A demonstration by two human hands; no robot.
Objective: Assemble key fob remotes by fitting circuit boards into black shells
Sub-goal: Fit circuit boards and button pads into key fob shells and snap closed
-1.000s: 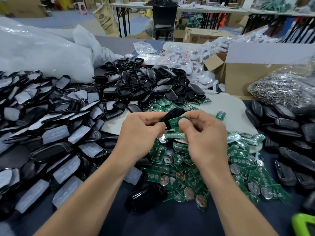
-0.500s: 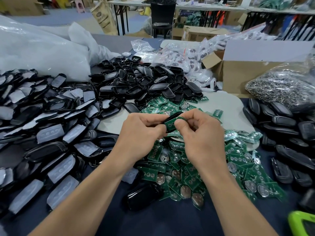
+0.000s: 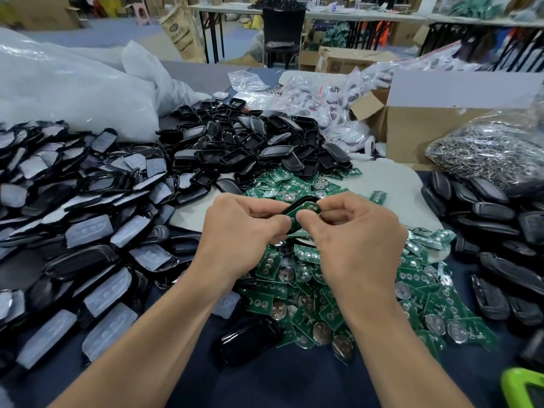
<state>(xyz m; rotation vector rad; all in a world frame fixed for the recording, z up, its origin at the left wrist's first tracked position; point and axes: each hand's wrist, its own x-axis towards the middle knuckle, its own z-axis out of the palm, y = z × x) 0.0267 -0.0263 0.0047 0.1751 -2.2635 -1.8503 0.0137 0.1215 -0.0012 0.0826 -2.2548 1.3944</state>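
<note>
Black shells backed with translucent pads (image 3: 88,231) cover the left side of the desk (image 3: 294,384). Near the middle, the left hand (image 3: 235,240) is raised above the desk, knuckles up, its fingers (image 3: 265,207) curled and clamped on a black shell (image 3: 297,204). A green circuit board (image 3: 307,208) sits against that shell's open face, pinched between the thumb and forefinger of the right hand (image 3: 362,245). Under both hands spreads a heap of green boards (image 3: 323,304). Dark closed fob cases (image 3: 500,260) lie far right.
</note>
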